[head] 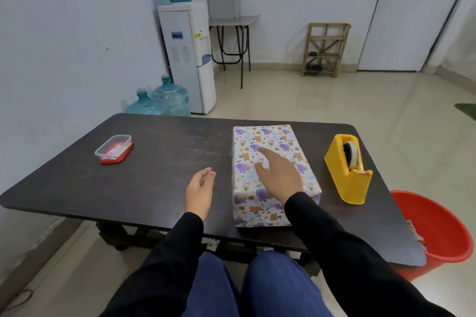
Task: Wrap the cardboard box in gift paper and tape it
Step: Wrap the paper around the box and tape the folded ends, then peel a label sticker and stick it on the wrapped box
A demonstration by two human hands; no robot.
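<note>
The box (273, 144), covered all over in white gift paper printed with purple elephants and orange bears, lies lengthwise on the dark table (154, 162), right of centre. Its near end shows folded paper flaps. My right hand (277, 175) rests flat on the box's top, fingers straight and pointing away from me. My left hand (199, 192) hovers just left of the box, above the table, with fingers loosely curled and holding nothing. A yellow tape dispenser (347, 170) with a roll of clear tape stands to the right of the box.
A clear plastic container on a red lid (113, 150) sits at the table's left. A red bucket (435, 234) with paper scraps stands on the floor by the table's right corner. Beyond the table are a water dispenser (188, 59), spare bottles and a wooden rack.
</note>
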